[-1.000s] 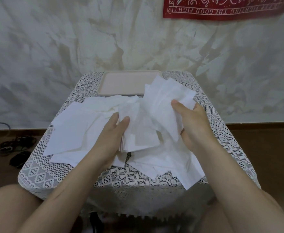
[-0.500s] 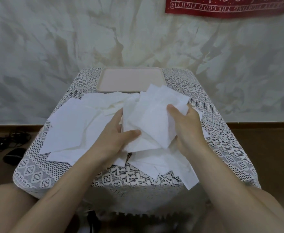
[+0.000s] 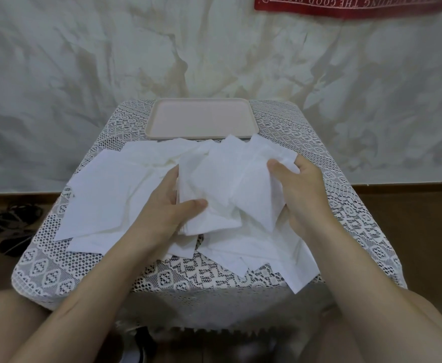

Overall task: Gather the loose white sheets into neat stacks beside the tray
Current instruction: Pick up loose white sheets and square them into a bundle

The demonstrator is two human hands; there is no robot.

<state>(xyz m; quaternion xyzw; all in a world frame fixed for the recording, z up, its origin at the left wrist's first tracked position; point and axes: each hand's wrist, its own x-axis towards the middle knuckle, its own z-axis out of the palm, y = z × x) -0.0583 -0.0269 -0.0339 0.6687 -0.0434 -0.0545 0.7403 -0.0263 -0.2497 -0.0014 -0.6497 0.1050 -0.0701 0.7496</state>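
Observation:
A bunch of white sheets (image 3: 214, 184) is held up over the middle of the small table. My left hand (image 3: 170, 208) grips its left side, thumb across the front. My right hand (image 3: 298, 189) pinches the right-hand sheets from the other side. More loose white sheets (image 3: 102, 195) lie spread flat on the left, and others (image 3: 264, 252) lie under the bunch, one corner hanging over the front edge. A pale pink tray (image 3: 201, 119) sits at the back of the table with nothing in it.
The table wears a white lace cloth (image 3: 350, 213) and stands against a mottled white wall. Dark sandals (image 3: 10, 226) lie on the brown floor to the left. My knees frame the table's front corners.
Both hands have come closer together, pressing the sheet from the right hand onto the bunch in the left hand. The view has tilted down slightly.

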